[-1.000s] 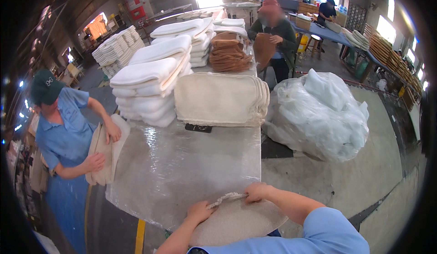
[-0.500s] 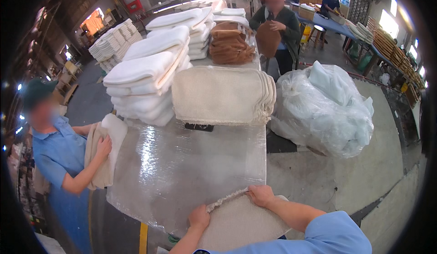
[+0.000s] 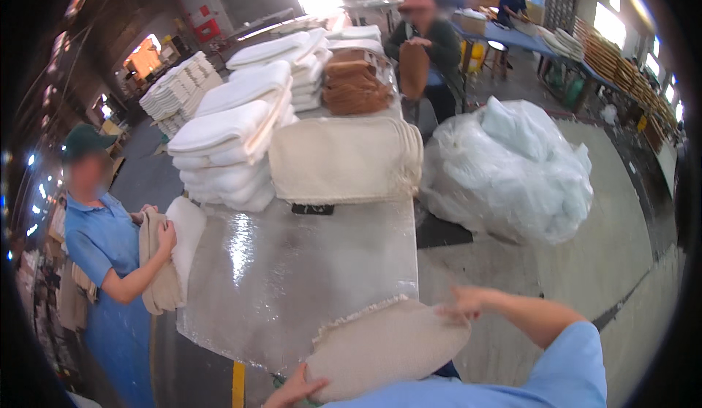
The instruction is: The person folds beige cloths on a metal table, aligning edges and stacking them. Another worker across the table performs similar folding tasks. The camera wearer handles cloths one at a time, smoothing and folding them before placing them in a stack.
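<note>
A beige fabric piece (image 3: 387,349) with a frayed upper edge lies in front of me, over the near right edge of the table and close to my body. My left hand (image 3: 296,387) is at its lower left side, fingers spread, one digit lying on the cloth. At its right corner is my right hand (image 3: 468,303), slightly blurred, its fingers stretched out and apart. Further up the table sits a folded stack of similar beige fabric (image 3: 340,161). A dark flat object (image 3: 312,209) shows at the front of that stack.
The table (image 3: 292,276) has a shiny plastic-covered top. Tall piles of folded white fabric (image 3: 219,126) and brown fabric (image 3: 355,86) stand on it. A big plastic-wrapped bundle (image 3: 512,174) is at right. One co-worker (image 3: 106,225) at left holds beige fabric; another (image 3: 435,42) holds a brown piece.
Both hands have let go of the frayed upper edge and moved apart: the left down the left side, the right outward to the right corner. The fabric now lies flatter.
</note>
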